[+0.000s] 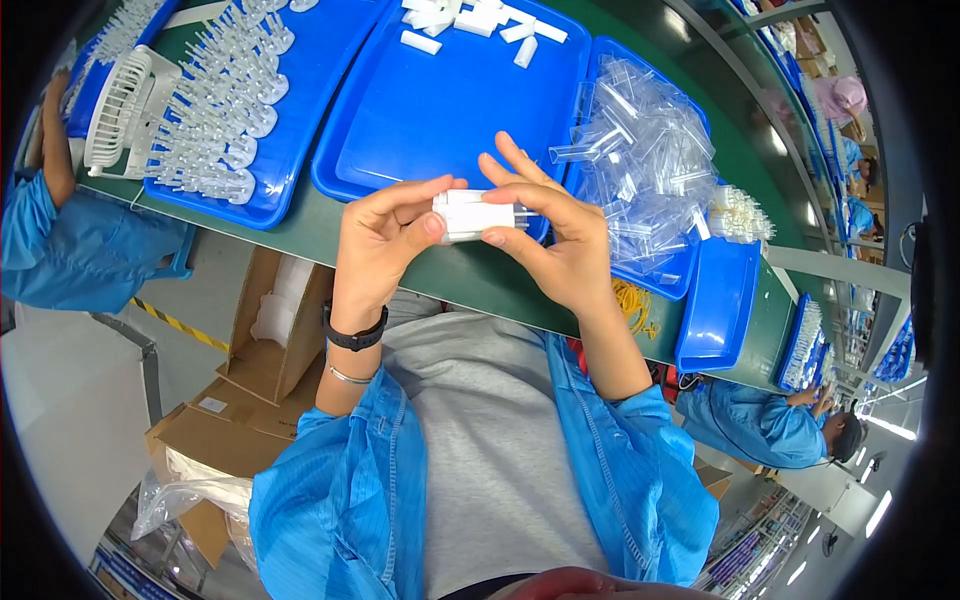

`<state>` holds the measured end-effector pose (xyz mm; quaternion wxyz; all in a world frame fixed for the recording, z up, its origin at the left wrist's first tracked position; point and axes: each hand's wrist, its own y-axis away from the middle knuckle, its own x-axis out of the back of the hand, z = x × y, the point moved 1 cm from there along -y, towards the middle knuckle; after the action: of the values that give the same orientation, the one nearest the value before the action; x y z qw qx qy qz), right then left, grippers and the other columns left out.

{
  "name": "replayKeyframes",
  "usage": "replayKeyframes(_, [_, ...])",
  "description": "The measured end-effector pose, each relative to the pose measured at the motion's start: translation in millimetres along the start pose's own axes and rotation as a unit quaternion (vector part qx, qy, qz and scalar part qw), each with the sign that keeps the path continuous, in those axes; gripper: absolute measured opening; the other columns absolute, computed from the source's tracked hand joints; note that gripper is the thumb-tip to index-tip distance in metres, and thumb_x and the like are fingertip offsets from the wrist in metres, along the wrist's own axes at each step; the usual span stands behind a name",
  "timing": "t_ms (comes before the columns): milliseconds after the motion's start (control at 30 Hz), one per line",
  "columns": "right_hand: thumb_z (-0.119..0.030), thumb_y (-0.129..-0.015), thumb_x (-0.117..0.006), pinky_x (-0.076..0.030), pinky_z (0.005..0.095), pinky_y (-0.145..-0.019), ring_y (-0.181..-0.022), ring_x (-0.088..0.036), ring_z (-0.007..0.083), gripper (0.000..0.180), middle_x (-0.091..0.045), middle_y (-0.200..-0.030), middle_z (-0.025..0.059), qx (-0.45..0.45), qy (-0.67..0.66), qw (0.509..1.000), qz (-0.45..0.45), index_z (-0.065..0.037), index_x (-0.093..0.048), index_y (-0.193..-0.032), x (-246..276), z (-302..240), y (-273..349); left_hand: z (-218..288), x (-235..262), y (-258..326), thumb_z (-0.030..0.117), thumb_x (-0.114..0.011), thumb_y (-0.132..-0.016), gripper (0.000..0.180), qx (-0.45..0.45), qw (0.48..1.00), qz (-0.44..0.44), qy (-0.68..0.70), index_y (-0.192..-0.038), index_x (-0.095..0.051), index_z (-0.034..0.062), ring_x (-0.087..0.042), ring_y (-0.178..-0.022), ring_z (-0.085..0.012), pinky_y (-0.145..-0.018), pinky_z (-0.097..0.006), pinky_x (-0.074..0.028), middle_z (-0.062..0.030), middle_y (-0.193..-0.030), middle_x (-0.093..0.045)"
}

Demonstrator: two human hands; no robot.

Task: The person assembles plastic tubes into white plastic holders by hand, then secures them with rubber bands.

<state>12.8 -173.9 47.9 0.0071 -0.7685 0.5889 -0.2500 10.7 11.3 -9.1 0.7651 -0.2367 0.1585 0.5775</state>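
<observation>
I had both hands in view, mid-pic, w/ the white plastic housing (475, 217) btwn them, held over the near edge of the blue middle tray (430, 120). The L hand (385, 230) was clamped on the housing's L end, thumb below and index finger above. The R hand (565, 235) pinched its R end btwn thumb and index, w/ the other fingers I could make out lifted and spread apart — thin prongs showed at that end, too small for me to read in detail. The housing lay roughly level, long side running L to R.

Loose white blocks (470, 15) sat at the far end of the middle tray. To the L, rows of white pronged parts (225, 120) filled much of another blue tray (318, 70), w/ a white slatted rack (120, 112) beside them. Just R of the hands, clear plastic sleeves (645, 170) were heaped in a third tray; a pale bundle of small pcs (740, 215) sat near that heap. Yellow rubber bands (632, 305) lay on the green worktable (495, 285), near the R forearm.

I also saw a black wristband (356, 336) on the L wrist, an open cardboard box (270, 325) below the table edge, and co-workers in blue either side — L (90, 240) and R (755, 425).
</observation>
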Motion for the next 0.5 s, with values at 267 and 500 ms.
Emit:
replayKeyframes(267, [-0.009, -0.080, -0.067, -0.034, 0.0431, -0.104, -0.122, -0.050, 0.0313, 0.030, -0.059, -0.124, 0.0150, 0.061, 0.059, 0.996, -0.030, -0.004, -0.064, -0.110, 26.7, 5.8, -5.0, -2.7, 4.7, -1.2, 0.010, -0.063, -0.087, 0.037, 0.086, 0.995, 0.046, 0.028, -0.120, -0.051, -0.0009, -0.062, -0.103, -0.0238, -0.081, -0.033, -0.056, -0.0167, -0.120, -0.057])
replayKeyframes(500, [-0.016, -0.079, -0.068, -0.023, 0.0525, -0.108, -0.135, -0.027, 0.0362, 0.028, -0.046, -0.136, 0.0116, 0.010, 0.525, 0.850, -0.031, -0.011, -0.066, -0.107, 69.6, 27.3, -8.5, -3.2, 5.5, -3.3, 0.005, -0.060, -0.088, 0.034, 0.123, 0.984, 0.041, 0.123, -0.120, -0.050, 0.0001, -0.060, -0.106, -0.0232, -0.086, -0.035, -0.055, -0.0149, -0.119, -0.057])
